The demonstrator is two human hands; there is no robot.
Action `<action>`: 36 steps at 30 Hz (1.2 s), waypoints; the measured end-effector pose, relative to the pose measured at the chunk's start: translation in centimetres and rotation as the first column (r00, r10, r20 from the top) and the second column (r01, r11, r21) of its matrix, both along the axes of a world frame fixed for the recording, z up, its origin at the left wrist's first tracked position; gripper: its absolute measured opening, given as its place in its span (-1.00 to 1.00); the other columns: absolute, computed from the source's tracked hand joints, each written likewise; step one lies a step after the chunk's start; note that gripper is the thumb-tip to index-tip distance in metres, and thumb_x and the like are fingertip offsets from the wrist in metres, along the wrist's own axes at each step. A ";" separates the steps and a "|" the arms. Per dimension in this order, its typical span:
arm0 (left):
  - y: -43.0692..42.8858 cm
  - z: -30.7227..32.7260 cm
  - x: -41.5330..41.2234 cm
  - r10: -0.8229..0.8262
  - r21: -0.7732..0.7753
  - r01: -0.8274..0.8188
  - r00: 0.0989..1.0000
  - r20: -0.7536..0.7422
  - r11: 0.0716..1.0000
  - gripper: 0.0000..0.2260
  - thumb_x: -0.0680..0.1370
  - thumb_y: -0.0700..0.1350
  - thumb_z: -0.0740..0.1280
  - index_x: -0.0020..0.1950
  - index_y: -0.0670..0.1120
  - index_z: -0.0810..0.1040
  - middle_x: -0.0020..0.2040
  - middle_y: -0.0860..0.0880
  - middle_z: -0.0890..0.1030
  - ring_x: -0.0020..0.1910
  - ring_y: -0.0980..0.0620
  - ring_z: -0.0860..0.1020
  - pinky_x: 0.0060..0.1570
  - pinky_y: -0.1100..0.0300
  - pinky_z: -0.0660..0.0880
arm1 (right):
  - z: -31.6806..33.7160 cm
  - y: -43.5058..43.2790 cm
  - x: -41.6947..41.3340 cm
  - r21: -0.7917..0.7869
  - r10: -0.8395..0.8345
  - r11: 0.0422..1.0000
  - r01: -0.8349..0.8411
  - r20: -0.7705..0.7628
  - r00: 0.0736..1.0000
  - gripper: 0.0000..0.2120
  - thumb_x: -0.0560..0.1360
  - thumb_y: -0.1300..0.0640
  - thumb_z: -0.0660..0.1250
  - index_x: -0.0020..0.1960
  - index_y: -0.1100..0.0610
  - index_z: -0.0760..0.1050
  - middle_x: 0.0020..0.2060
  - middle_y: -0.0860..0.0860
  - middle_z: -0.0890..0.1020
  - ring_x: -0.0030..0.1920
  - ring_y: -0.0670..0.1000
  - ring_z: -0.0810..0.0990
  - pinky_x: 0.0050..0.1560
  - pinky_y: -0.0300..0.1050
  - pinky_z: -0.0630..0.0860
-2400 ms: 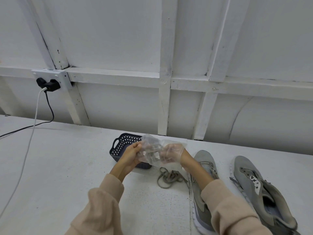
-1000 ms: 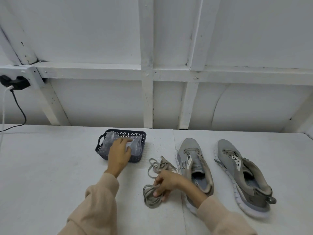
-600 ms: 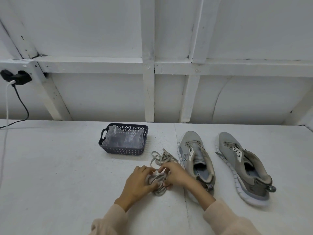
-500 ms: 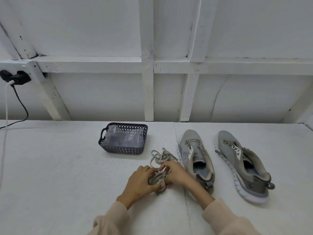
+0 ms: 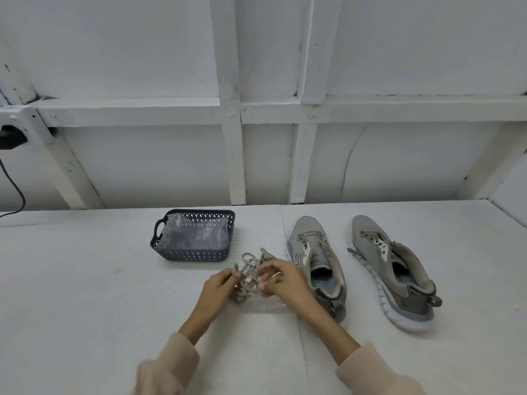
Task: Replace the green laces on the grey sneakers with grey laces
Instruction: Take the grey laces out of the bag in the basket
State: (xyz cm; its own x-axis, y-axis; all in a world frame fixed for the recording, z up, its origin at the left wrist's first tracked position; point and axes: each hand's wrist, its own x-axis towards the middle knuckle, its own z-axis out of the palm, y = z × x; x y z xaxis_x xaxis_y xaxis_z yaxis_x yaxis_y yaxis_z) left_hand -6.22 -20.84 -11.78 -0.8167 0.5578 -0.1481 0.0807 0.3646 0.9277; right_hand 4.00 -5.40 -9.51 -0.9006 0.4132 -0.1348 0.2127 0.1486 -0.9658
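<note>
The left hand (image 5: 218, 284) and right hand (image 5: 286, 282) each hold a pinching grip on the tangled laces (image 5: 248, 276) lying on the table (image 5: 85, 280), just beside a grey sneaker (image 5: 316, 260).

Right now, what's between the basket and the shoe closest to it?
The head view shows a tangle of laces there, pinched by the left hand and right hand.

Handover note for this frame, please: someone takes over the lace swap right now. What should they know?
Left hand and right hand both pinch a bundle of laces, between the basket and the inner sneaker.
A clear plastic bag lies in the basket.
Done: inner sneaker and outer sneaker show empty eyelets.
Left: untangle the bundle, thread grey laces into both; lace colour is hard to judge here.
</note>
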 end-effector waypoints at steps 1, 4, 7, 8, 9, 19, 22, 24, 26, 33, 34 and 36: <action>0.2 0.7 0.0 0.024 0.091 -0.034 0.994 0.102 0.995 -0.81 0.63 -0.17 0.24 -0.05 -0.22 0.60 -0.25 -0.08 0.61 -0.28 0.03 0.57 -0.19 0.07 0.58 | 0.9 0.1 0.1 -0.021 -0.006 1.000 0.005 -0.040 0.999 -0.73 0.39 0.47 0.43 0.00 0.20 0.59 -0.21 0.11 0.60 -0.29 -0.03 0.60 -0.18 -0.09 0.65; 1.1 2.8 0.4 0.032 0.223 -0.079 0.978 0.207 0.971 -0.81 0.64 -0.18 0.22 -0.04 -0.21 0.58 -0.17 -0.22 0.60 -0.20 -0.09 0.58 -0.20 0.09 0.64 | 3.3 0.9 0.7 -0.048 -0.015 0.999 0.009 -0.120 0.993 -0.78 0.39 0.48 0.43 -0.05 0.23 0.60 -0.22 0.14 0.62 -0.30 0.00 0.62 -0.22 -0.10 0.64; 2.7 4.6 0.9 0.032 0.287 -0.094 0.977 0.212 0.953 -0.81 0.65 -0.16 0.20 0.01 -0.14 0.60 -0.09 -0.20 0.62 -0.11 -0.11 0.59 -0.12 0.02 0.65 | 5.3 2.4 1.6 -0.070 -0.007 0.998 -0.003 -0.139 0.990 -0.73 0.36 0.51 0.43 -0.07 0.20 0.61 -0.20 0.14 0.62 -0.35 -0.01 0.61 -0.25 -0.13 0.63; 3.4 5.1 1.1 0.024 0.310 -0.092 0.976 0.218 0.946 -0.81 0.65 -0.14 0.19 0.05 -0.14 0.60 -0.07 -0.19 0.63 -0.09 -0.09 0.60 -0.09 0.01 0.64 | 5.8 3.1 2.0 -0.067 0.002 0.998 -0.011 -0.135 0.991 -0.72 0.35 0.50 0.44 -0.06 0.19 0.62 -0.19 0.13 0.63 -0.34 0.00 0.62 -0.24 -0.12 0.63; 4.1 5.6 1.2 0.012 0.333 -0.090 0.974 0.228 0.939 -0.80 0.65 -0.13 0.20 0.09 -0.14 0.60 -0.05 -0.18 0.64 -0.07 -0.08 0.61 -0.07 0.00 0.63 | 6.3 3.8 2.5 -0.064 0.014 0.998 -0.022 -0.123 0.992 -0.72 0.34 0.48 0.46 -0.05 0.18 0.63 -0.18 0.11 0.65 -0.32 0.02 0.63 -0.21 -0.10 0.64; 11.8 9.0 1.6 -0.103 0.579 -0.193 0.893 0.439 0.792 -0.84 0.66 -0.15 0.16 0.04 -0.06 0.54 -0.19 0.00 0.62 -0.27 0.07 0.55 -0.04 0.05 0.58 | 8.8 15.2 7.1 0.074 0.036 0.996 -0.041 0.072 0.997 -0.73 0.45 0.50 0.30 0.03 0.21 0.59 -0.28 0.10 0.55 -0.43 -0.07 0.46 -0.46 -0.28 0.40; 13.5 9.2 1.7 -0.086 0.586 -0.218 0.891 0.446 0.780 -0.83 0.67 -0.15 0.15 0.05 -0.05 0.54 -0.19 0.00 0.59 -0.33 0.10 0.53 -0.17 0.16 0.60 | 9.5 19.1 9.1 0.013 -0.131 0.991 0.131 -0.006 0.991 -0.79 0.46 0.50 0.29 -0.06 0.26 0.60 -0.31 0.09 0.59 -0.43 -0.09 0.50 -0.46 -0.31 0.42; 14.5 9.1 1.8 -0.061 0.578 -0.231 0.895 0.441 0.783 -0.82 0.67 -0.15 0.15 0.06 -0.05 0.55 -0.17 0.00 0.59 -0.34 0.10 0.53 -0.20 0.19 0.59 | 10.1 21.8 10.6 -0.061 -0.229 0.973 0.224 -0.075 0.971 -0.84 0.44 0.48 0.34 -0.07 0.30 0.60 -0.30 0.10 0.60 -0.37 -0.03 0.53 -0.42 -0.29 0.46; 15.3 8.9 1.8 -0.039 0.578 -0.252 0.896 0.442 0.776 -0.82 0.67 -0.15 0.15 0.06 -0.04 0.56 -0.19 0.01 0.60 -0.33 0.13 0.55 -0.23 0.21 0.58 | 10.5 24.4 12.0 -0.109 -0.324 0.944 0.311 -0.132 0.937 -0.86 0.44 0.44 0.36 -0.03 0.33 0.60 -0.27 0.12 0.60 -0.34 -0.01 0.56 -0.39 -0.28 0.51; 17.1 7.5 1.2 0.074 0.538 -0.316 0.904 0.422 0.781 -0.81 0.66 -0.12 0.16 0.01 -0.02 0.57 -0.22 0.03 0.54 -0.26 0.12 0.47 -0.23 0.21 0.45 | 8.4 32.0 17.1 -0.202 -0.573 0.817 0.540 -0.181 0.799 -0.93 0.54 0.28 0.33 -0.04 0.22 0.60 -0.31 0.05 0.65 -0.43 -0.08 0.59 -0.38 -0.29 0.56; 17.1 7.2 1.2 0.099 0.528 -0.329 0.904 0.417 0.783 -0.81 0.66 -0.11 0.16 0.00 -0.02 0.56 -0.18 0.01 0.55 -0.22 0.11 0.48 -0.20 0.19 0.43 | 7.9 32.9 17.7 -0.215 -0.610 0.789 0.575 -0.174 0.773 -0.93 0.54 0.27 0.33 -0.06 0.21 0.59 -0.35 0.01 0.66 -0.45 -0.09 0.59 -0.40 -0.30 0.55; 17.2 6.7 1.0 0.151 0.524 -0.378 0.893 0.425 0.763 -0.82 0.66 -0.11 0.16 -0.03 -0.03 0.53 -0.13 0.00 0.57 -0.16 0.08 0.52 -0.16 0.15 0.42 | 6.9 34.4 19.0 -0.238 -0.684 0.727 0.645 -0.160 0.712 -0.94 0.55 0.26 0.33 -0.07 0.18 0.58 -0.41 -0.05 0.66 -0.48 -0.13 0.58 -0.44 -0.33 0.52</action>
State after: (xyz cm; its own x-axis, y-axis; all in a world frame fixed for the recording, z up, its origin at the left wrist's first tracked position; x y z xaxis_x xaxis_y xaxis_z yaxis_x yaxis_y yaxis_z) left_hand -5.24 -3.69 -5.05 -0.9037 0.3954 -0.1642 -0.2933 -0.2922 0.9103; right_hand 23.02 28.97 -2.64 -0.4121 0.9074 -0.0829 -0.0224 -0.1010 -0.9946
